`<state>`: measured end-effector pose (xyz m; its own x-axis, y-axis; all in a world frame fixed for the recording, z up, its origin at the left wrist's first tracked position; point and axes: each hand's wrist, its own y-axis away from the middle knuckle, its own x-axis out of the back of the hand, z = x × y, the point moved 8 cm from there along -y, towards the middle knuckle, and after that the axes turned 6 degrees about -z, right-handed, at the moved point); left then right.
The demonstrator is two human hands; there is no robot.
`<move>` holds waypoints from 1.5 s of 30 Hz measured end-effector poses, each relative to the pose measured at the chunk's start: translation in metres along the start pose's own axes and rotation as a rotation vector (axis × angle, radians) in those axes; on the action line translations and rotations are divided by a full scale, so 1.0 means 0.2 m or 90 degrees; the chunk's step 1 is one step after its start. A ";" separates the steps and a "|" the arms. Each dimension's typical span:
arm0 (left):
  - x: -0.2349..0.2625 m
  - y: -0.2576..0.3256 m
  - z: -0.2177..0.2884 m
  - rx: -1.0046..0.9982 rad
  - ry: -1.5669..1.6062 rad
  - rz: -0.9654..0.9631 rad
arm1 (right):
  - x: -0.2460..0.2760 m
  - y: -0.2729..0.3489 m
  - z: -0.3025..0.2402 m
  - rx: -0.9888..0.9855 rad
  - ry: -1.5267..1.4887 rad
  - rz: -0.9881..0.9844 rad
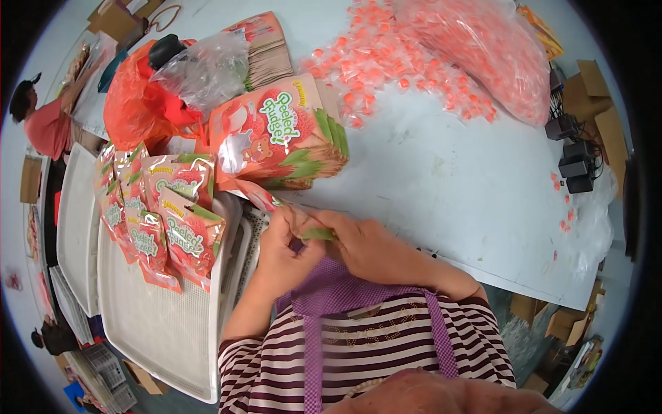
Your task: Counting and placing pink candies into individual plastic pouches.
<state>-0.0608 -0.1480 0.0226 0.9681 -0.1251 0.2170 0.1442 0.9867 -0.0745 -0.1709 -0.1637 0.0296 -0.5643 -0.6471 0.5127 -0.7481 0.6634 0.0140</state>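
Observation:
Close in front of my body, my left hand (284, 247) and my right hand (365, 250) pinch the top edge of a pink and green snack pouch (303, 222). The fingers of both are closed on it, and they partly hide it. Just beyond stands a thick stack of flat printed pouches (258, 138), tilted and fanned at its green ends. To the left, several filled pouches (185, 238) lie in a white plastic tray (158, 331). Farther off, individually wrapped red candies (365, 55) are heaped on the pale table (441, 186).
A big clear bag of candies (489, 55) rests at the far right. Beside the pouch stack sit an orange plastic bag (134, 96) and a clear bag (210, 72). Black adapters (578, 165) and cardboard boxes (589, 90) line the right edge. Another person (48, 124) is at the left.

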 end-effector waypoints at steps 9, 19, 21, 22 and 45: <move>-0.08 0.06 0.02 0.053 0.245 -0.046 | 0.23 0.06 0.22 -0.016 -0.099 0.137; -0.12 -0.02 0.18 -0.315 -0.486 -0.189 | 0.19 0.03 0.23 -0.027 -0.109 0.174; -0.12 -0.06 0.20 -0.271 -0.426 -0.217 | 0.20 0.03 0.25 -0.059 -0.111 0.184; -0.13 -0.06 0.19 -0.273 -0.425 -0.220 | 0.20 0.03 0.27 -0.093 -0.112 0.191; -0.01 -0.34 -0.22 -0.238 -0.373 0.070 | 0.59 -0.41 0.67 0.047 0.535 0.360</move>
<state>-0.0645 -0.2187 -0.0154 0.7267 0.1529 0.6698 0.2149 0.8754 -0.4331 -0.2236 -0.3449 -0.0263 -0.4351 0.2474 0.8657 -0.4836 0.7468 -0.4565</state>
